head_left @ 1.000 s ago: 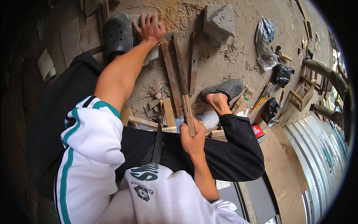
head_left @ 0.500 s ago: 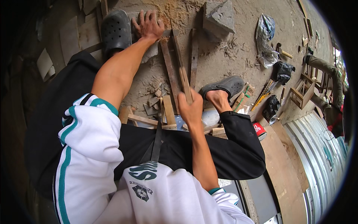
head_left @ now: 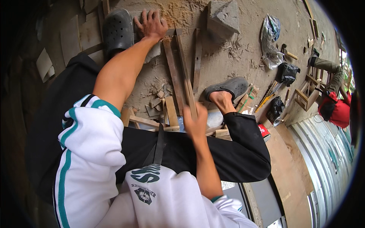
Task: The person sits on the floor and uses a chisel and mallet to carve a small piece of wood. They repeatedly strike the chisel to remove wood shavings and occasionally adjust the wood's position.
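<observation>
My right hand (head_left: 195, 121) is closed around the wooden handle of a long narrow tool, apparently a handsaw (head_left: 187, 89) with its dark blade seen nearly edge-on. The handle and fingers are blurred by motion. The blade's far part meets a short strip of wood (head_left: 172, 32) lying crosswise. Fingers spread, my left hand (head_left: 151, 24) presses down flat beside the strip's left end, on a grey block (head_left: 154, 54) next to my left shoe (head_left: 118, 31). What lies right under the palm is hidden. Orange-brown sawdust (head_left: 175, 12) covers the ground beyond the strip.
Two dark bars (head_left: 173, 72) flank the tool on the ground. A concrete block (head_left: 223, 19) stands beyond; wood offcuts (head_left: 167, 112) lie near my legs. To the right are a hammer (head_left: 289, 53), black bags (head_left: 288, 74), a wooden stool (head_left: 308, 93) and a person in red (head_left: 336, 110).
My right hand has drawn the tool's handle slightly back toward me. My left hand stays put. At the right, the person in red has come further into view.
</observation>
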Demonstrator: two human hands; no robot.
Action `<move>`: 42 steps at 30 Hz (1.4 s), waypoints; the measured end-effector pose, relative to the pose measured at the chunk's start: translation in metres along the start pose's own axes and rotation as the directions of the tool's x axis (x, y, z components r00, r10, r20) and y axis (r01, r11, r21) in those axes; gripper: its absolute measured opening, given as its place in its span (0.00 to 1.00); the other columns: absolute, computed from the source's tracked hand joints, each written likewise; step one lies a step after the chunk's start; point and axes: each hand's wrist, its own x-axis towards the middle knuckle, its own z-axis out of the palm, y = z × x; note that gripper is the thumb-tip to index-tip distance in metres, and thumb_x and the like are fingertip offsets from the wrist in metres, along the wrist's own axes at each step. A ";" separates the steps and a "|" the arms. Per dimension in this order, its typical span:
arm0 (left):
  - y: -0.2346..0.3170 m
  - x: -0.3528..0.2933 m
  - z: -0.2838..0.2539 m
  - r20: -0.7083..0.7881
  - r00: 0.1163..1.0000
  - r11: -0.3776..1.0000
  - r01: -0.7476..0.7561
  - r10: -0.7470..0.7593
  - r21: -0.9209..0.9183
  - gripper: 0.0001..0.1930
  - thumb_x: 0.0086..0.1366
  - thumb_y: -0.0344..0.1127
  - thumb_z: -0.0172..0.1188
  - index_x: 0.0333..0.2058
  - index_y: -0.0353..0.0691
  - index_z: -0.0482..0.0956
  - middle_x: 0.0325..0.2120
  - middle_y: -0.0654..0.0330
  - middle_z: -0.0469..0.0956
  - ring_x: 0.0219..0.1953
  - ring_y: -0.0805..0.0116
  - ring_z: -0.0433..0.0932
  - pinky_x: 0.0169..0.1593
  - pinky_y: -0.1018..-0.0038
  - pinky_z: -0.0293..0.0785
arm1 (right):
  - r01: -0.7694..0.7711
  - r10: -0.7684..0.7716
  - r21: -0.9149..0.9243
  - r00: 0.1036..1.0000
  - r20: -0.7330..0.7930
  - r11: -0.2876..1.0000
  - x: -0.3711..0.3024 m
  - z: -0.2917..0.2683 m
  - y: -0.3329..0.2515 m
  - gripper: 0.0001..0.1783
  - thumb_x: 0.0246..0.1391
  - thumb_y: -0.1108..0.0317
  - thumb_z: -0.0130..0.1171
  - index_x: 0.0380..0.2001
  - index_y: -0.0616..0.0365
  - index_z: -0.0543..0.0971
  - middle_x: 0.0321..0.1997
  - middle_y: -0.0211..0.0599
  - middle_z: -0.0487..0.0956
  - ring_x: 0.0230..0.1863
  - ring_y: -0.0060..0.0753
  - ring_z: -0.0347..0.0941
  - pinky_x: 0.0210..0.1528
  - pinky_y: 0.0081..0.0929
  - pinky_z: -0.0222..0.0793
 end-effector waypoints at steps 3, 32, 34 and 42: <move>-0.003 -0.001 0.000 -0.013 1.000 0.998 0.010 -0.011 -0.054 0.27 0.61 0.45 0.48 0.60 0.48 0.67 0.61 0.59 0.64 0.70 0.49 0.48 0.66 0.34 0.28 | -0.065 0.065 -0.002 0.996 0.057 0.998 0.027 0.007 -0.004 0.09 0.50 0.73 0.54 0.33 0.66 0.78 0.16 0.44 0.71 0.19 0.25 0.67 0.24 0.30 0.64; -0.007 -0.001 0.015 0.005 0.999 0.998 0.033 -0.033 -0.051 0.31 0.64 0.47 0.47 0.66 0.51 0.57 0.63 0.56 0.62 0.71 0.47 0.46 0.66 0.33 0.27 | -0.008 0.008 -0.005 1.000 0.006 1.000 0.000 -0.015 -0.014 0.10 0.48 0.73 0.54 0.33 0.67 0.79 0.17 0.45 0.73 0.22 0.25 0.74 0.26 0.29 0.67; 0.007 0.002 0.001 0.055 0.998 0.998 0.027 -0.024 -0.052 0.32 0.63 0.47 0.47 0.66 0.51 0.57 0.63 0.56 0.61 0.71 0.47 0.45 0.66 0.34 0.26 | 0.050 -0.049 0.026 0.998 -0.049 0.998 -0.014 -0.019 -0.016 0.07 0.49 0.72 0.54 0.27 0.67 0.76 0.16 0.47 0.72 0.21 0.27 0.74 0.25 0.32 0.65; 0.004 -0.005 -0.003 0.107 0.994 1.000 0.014 -0.015 0.011 0.32 0.61 0.47 0.47 0.65 0.50 0.60 0.64 0.56 0.61 0.71 0.47 0.45 0.67 0.35 0.25 | -0.014 0.014 -0.007 1.000 -0.005 1.000 0.032 0.006 -0.021 0.07 0.53 0.70 0.56 0.27 0.65 0.75 0.17 0.43 0.71 0.19 0.26 0.64 0.25 0.30 0.64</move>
